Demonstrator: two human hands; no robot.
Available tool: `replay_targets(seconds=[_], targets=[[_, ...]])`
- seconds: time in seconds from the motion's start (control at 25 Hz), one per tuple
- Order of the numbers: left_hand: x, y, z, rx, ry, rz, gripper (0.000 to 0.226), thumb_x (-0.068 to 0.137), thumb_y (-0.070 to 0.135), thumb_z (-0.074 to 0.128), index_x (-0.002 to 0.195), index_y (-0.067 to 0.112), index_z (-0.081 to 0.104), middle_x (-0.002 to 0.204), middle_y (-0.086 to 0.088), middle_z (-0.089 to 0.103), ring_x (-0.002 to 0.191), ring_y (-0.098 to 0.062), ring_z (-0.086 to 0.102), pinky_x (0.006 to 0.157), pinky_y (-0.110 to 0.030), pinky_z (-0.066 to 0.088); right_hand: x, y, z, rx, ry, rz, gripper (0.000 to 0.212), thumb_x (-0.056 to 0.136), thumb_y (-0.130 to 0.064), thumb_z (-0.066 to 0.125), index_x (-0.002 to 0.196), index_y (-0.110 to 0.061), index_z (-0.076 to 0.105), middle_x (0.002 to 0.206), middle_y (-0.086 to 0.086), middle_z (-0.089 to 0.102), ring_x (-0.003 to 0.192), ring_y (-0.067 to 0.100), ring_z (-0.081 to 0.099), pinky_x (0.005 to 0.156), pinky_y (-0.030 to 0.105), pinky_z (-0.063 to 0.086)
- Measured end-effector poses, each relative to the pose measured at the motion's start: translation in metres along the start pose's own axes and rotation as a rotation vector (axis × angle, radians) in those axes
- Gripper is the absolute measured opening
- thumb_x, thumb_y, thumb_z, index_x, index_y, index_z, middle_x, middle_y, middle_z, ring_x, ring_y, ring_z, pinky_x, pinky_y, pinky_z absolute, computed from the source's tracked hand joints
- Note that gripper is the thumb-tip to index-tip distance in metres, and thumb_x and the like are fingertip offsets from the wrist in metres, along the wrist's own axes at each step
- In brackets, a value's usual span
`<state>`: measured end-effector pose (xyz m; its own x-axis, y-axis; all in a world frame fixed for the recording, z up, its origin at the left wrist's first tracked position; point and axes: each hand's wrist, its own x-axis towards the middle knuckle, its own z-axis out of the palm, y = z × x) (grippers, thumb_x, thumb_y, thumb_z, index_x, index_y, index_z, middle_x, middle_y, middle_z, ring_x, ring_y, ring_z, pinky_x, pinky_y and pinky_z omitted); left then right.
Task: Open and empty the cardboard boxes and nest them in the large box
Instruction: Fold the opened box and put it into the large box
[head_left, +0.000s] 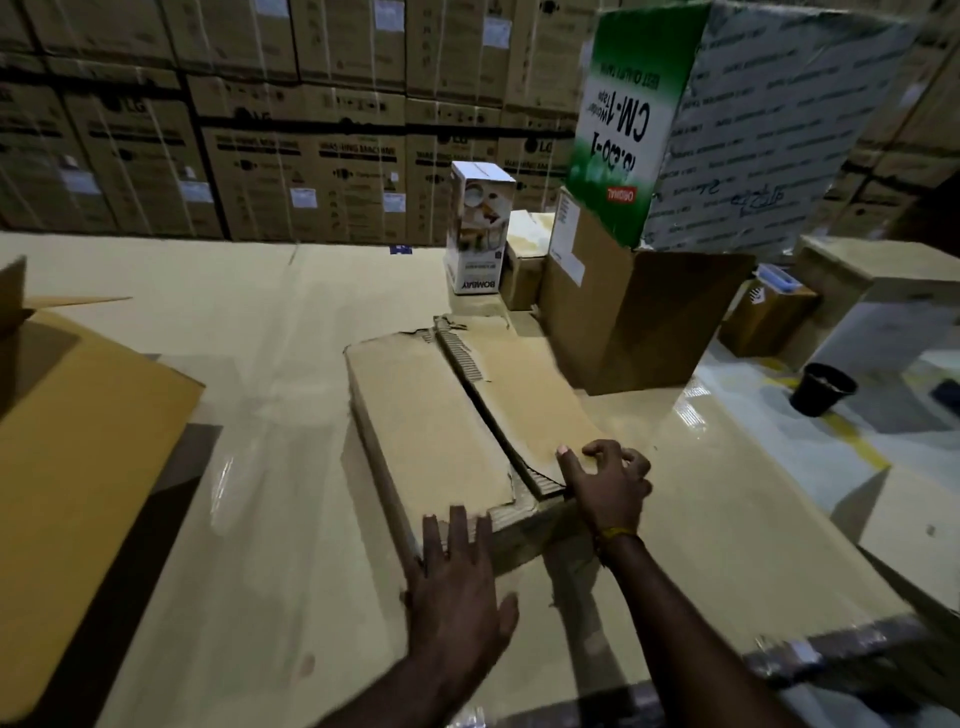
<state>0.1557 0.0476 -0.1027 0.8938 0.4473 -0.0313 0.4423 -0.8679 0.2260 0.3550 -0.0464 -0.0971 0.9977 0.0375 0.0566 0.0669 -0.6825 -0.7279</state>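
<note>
Long flat cardboard box (441, 415) lies mid-surface on cardboard sheeting (260, 364), top flaps torn along the seam. Left hand (457, 577) w/ fingers straight, pressing box's near end. Right hand (608, 483) curled, gripping near end of right flap (530, 395) (slightly raised). Large open box (623, 322) stands beyond, twd far right.

Cardboard-covered surface (260, 415) carries a flat box (431, 415).

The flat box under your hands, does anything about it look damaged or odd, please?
Yes. The flat cardboard box has ragged top flaps: torn edges at the far end and near the right hand, with bare corrugation showing along the centre seam.
</note>
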Motion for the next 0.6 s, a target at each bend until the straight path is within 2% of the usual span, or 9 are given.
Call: replay_targets(seconds=[0.08,0.16,0.2,0.24,0.28,0.32,0.4,0.48,0.6], targets=[[-0.038,0.012,-0.001,0.013,-0.116,0.105,0.099,0.077,0.069,0.050,0.156,0.018,0.020,0.163,-0.013,0.007,0.145,-0.050,0.017,0.111,-0.066,0.027,-0.007,0.010,-0.010,-0.030,-0.046,-0.050,0.030,0.081,-0.051,0.070,0.100,-0.030,0.057,0.131,0.009,0.042,0.121,0.035,0.041,0.098,0.039,0.034],[-0.071,0.027,-0.002,0.001,-0.228,0.177,0.106,0.054,0.074,0.067,0.141,0.015,0.053,0.152,-0.012,0.041,0.128,-0.050,0.049,0.087,-0.063,0.051,-0.012,0.016,-0.019,-0.034,-0.134,-0.102,0.033,0.083,-0.047,0.070,0.110,-0.030,0.061,0.137,0.009,0.041,0.127,0.031,0.044,0.103,0.038,0.033],[-0.081,0.037,-0.005,-0.033,-0.199,0.203,0.105,0.046,0.073,0.072,0.133,0.014,0.062,0.143,-0.010,0.054,0.120,-0.045,0.058,0.079,-0.057,0.056,-0.018,0.015,-0.022,-0.032,-0.203,-0.136,0.037,0.085,-0.044,0.070,0.118,-0.029,0.062,0.145,0.010,0.035,0.133,0.030,0.042,0.107,0.038,0.033],[-0.086,0.045,-0.009,-0.147,-0.219,0.251,0.102,0.055,0.068,0.073,0.139,0.013,0.056,0.145,-0.007,0.052,0.127,-0.040,0.054,0.090,-0.052,0.054,-0.026,0.014,-0.024,-0.027,-0.280,-0.173,0.041,0.088,-0.041,0.068,0.126,-0.029,0.060,0.152,0.010,0.028,0.138,0.028,0.039,0.111,0.037,0.032],[-0.085,0.052,-0.007,-0.282,-0.163,0.248,0.093,0.075,0.056,0.068,0.151,0.014,0.037,0.153,-0.005,0.041,0.138,-0.035,0.041,0.107,-0.046,0.043,-0.037,0.013,-0.025,-0.012,-0.349,-0.217,0.044,0.091,-0.038,0.066,0.133,-0.029,0.058,0.158,0.010,0.021,0.142,0.026,0.036,0.114,0.036,0.032],[-0.083,0.056,-0.010,-0.421,-0.214,0.248,0.081,0.089,0.042,0.059,0.156,0.016,0.021,0.156,-0.003,0.034,0.143,-0.027,0.033,0.114,-0.033,0.032,-0.052,0.014,-0.026,0.015,-0.394,-0.267,0.044,0.094,-0.033,0.063,0.137,-0.028,0.055,0.162,0.008,0.015,0.144,0.024,0.034,0.114,0.033,0.032],[-0.069,0.049,-0.013,-0.610,-0.107,0.157,0.063,0.096,0.022,0.050,0.155,0.021,0.026,0.151,-0.001,0.043,0.137,-0.016,0.040,0.109,-0.019,0.029,-0.084,0.023,-0.029,0.075,-0.404,-0.351,0.043,0.099,-0.027,0.056,0.142,-0.028,0.051,0.165,0.002,0.008,0.146,0.020,0.029,0.110,0.024,0.030],[-0.053,0.024,-0.016,-0.569,0.094,0.054,0.053,0.095,0.020,0.050,0.147,0.028,0.042,0.148,0.004,0.049,0.132,-0.011,0.046,0.110,-0.022,0.031,-0.117,0.038,-0.035,0.107,-0.382,-0.383,0.048,0.099,-0.031,0.057,0.146,-0.028,0.046,0.164,-0.004,0.001,0.146,0.016,0.028,0.108,0.020,0.029],[-0.042,-0.027,-0.008,-0.145,0.099,0.000,0.053,0.097,0.051,0.034,0.149,0.041,0.036,0.162,0.010,0.024,0.147,-0.018,0.025,0.118,-0.046,0.017,-0.155,0.048,-0.042,-0.035,-0.495,-0.414,0.077,0.084,-0.062,0.064,0.151,-0.041,0.033,0.163,-0.008,-0.019,0.148,0.012,0.012,0.115,0.030,0.030]])
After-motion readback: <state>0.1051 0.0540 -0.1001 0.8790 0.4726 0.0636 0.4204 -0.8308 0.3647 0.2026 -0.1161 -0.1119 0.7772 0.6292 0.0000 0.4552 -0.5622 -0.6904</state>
